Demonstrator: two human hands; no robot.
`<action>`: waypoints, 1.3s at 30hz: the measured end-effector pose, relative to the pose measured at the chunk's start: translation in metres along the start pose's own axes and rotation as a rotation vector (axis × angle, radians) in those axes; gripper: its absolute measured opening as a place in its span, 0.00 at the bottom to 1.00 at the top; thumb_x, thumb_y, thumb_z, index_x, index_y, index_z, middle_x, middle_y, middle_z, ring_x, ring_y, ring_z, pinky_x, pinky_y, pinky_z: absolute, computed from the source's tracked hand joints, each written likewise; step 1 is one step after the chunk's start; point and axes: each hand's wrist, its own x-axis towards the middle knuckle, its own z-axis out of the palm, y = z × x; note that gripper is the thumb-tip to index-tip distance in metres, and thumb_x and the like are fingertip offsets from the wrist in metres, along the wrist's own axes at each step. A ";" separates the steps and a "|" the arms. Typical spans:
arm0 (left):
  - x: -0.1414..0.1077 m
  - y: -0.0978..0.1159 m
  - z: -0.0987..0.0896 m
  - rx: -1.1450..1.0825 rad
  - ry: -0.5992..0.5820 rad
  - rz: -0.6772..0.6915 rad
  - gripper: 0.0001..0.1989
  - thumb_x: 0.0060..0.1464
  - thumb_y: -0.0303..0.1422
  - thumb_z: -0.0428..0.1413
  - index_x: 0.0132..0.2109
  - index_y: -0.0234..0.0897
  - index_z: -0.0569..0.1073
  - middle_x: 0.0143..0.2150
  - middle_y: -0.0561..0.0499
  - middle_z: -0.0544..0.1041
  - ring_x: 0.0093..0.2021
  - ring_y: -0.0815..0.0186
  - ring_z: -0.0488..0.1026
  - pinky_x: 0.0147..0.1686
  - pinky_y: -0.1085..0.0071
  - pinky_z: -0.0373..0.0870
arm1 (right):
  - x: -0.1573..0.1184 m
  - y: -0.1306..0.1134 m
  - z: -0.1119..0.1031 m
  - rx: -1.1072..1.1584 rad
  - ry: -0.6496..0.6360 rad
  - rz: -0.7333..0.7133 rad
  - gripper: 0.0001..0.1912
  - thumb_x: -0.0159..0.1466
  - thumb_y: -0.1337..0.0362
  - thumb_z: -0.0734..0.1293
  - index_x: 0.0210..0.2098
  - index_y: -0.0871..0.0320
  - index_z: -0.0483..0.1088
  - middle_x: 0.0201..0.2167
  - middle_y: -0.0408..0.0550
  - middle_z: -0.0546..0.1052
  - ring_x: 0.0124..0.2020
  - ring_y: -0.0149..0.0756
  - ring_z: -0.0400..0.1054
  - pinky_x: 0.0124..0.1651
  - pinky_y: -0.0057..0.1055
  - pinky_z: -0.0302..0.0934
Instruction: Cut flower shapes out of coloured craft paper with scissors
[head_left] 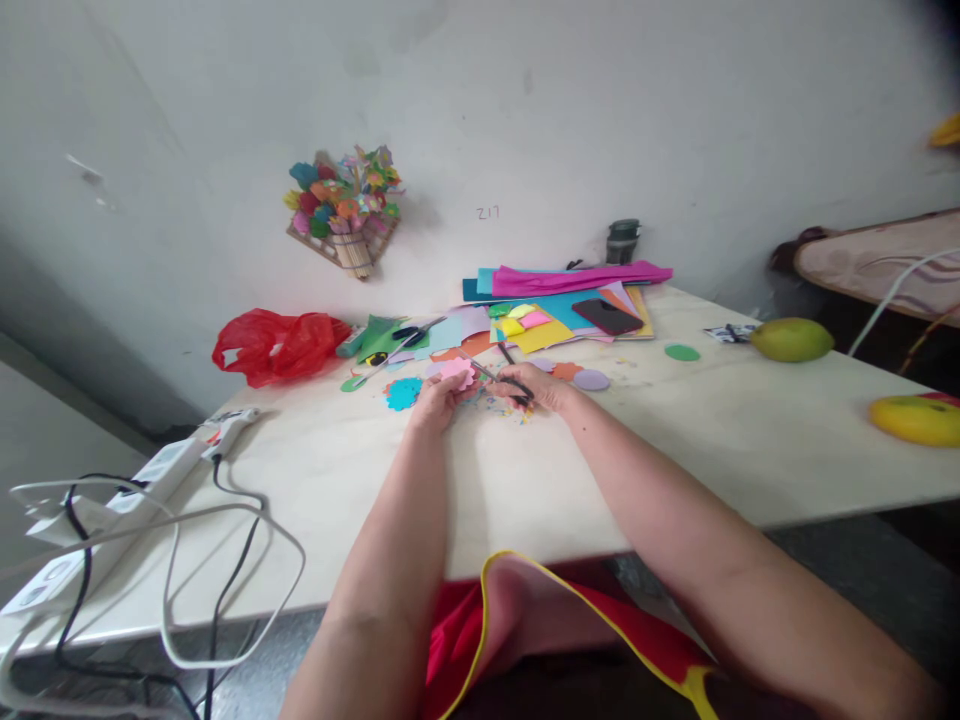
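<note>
My left hand (442, 398) pinches a pink paper flower (457, 374) with a scalloped edge, raised a little over the table. In my right hand (541, 386) is a pair of scissors (517, 388) with black handles, its blades pointing left toward the pink paper. Whether the blades touch the paper I cannot tell. A blue scalloped paper flower (403, 393) lies just left of my left hand. Small paper scraps (499, 408) are scattered under both hands. Beside my right hand lie an orange paper piece (566, 370) and a lilac paper circle (592, 380).
Coloured paper sheets (551, 335) and a phone (609, 317) lie at the back. A second pair of scissors (412, 334) is left of them, near a red plastic bag (277, 345). A power strip (112, 520) with cables fills the left side; a mango (792, 340) lies right.
</note>
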 end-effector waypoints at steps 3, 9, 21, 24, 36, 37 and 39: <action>-0.001 0.000 0.001 0.012 0.006 -0.006 0.07 0.44 0.26 0.67 0.33 0.30 0.79 0.33 0.44 0.82 0.31 0.63 0.80 0.35 0.69 0.79 | 0.001 0.003 -0.001 0.008 0.015 -0.018 0.17 0.61 0.56 0.73 0.26 0.59 0.66 0.14 0.38 0.69 0.12 0.23 0.59 0.12 0.19 0.48; -0.003 0.001 0.002 0.043 -0.015 0.007 0.10 0.43 0.28 0.69 0.32 0.30 0.78 0.28 0.46 0.80 0.26 0.66 0.77 0.29 0.73 0.76 | -0.001 0.001 -0.003 0.020 0.006 0.042 0.15 0.57 0.59 0.76 0.30 0.59 0.68 0.15 0.38 0.72 0.12 0.25 0.62 0.12 0.20 0.49; -0.007 0.003 0.003 0.065 -0.043 0.007 0.13 0.42 0.28 0.70 0.35 0.32 0.76 0.30 0.46 0.81 0.27 0.64 0.79 0.29 0.71 0.77 | 0.005 0.006 -0.006 0.128 -0.022 -0.047 0.12 0.58 0.61 0.74 0.31 0.60 0.69 0.18 0.40 0.75 0.15 0.25 0.66 0.15 0.19 0.52; -0.008 0.003 0.003 0.076 -0.070 0.024 0.15 0.41 0.30 0.71 0.35 0.31 0.76 0.29 0.47 0.81 0.25 0.66 0.78 0.28 0.73 0.76 | 0.006 0.008 -0.007 0.102 -0.045 -0.042 0.12 0.58 0.59 0.74 0.31 0.60 0.70 0.19 0.40 0.75 0.16 0.25 0.66 0.14 0.19 0.51; -0.005 0.000 0.004 0.044 -0.058 0.052 0.13 0.43 0.33 0.72 0.32 0.31 0.77 0.28 0.48 0.79 0.25 0.69 0.75 0.28 0.74 0.75 | 0.005 0.007 -0.006 0.053 -0.112 0.009 0.16 0.61 0.55 0.73 0.28 0.60 0.67 0.18 0.43 0.75 0.14 0.26 0.67 0.13 0.19 0.50; -0.005 0.000 0.005 0.033 -0.048 0.049 0.13 0.42 0.31 0.72 0.33 0.31 0.78 0.30 0.48 0.80 0.27 0.68 0.77 0.31 0.72 0.77 | 0.004 0.007 -0.006 0.046 -0.113 0.006 0.16 0.61 0.55 0.73 0.28 0.60 0.67 0.18 0.43 0.75 0.14 0.26 0.67 0.13 0.19 0.50; -0.005 0.000 0.005 0.009 -0.034 0.048 0.13 0.41 0.28 0.72 0.34 0.31 0.78 0.32 0.47 0.81 0.31 0.66 0.78 0.37 0.69 0.78 | 0.004 0.007 -0.006 0.033 -0.117 0.002 0.17 0.62 0.54 0.72 0.28 0.60 0.67 0.18 0.43 0.75 0.15 0.26 0.67 0.13 0.19 0.50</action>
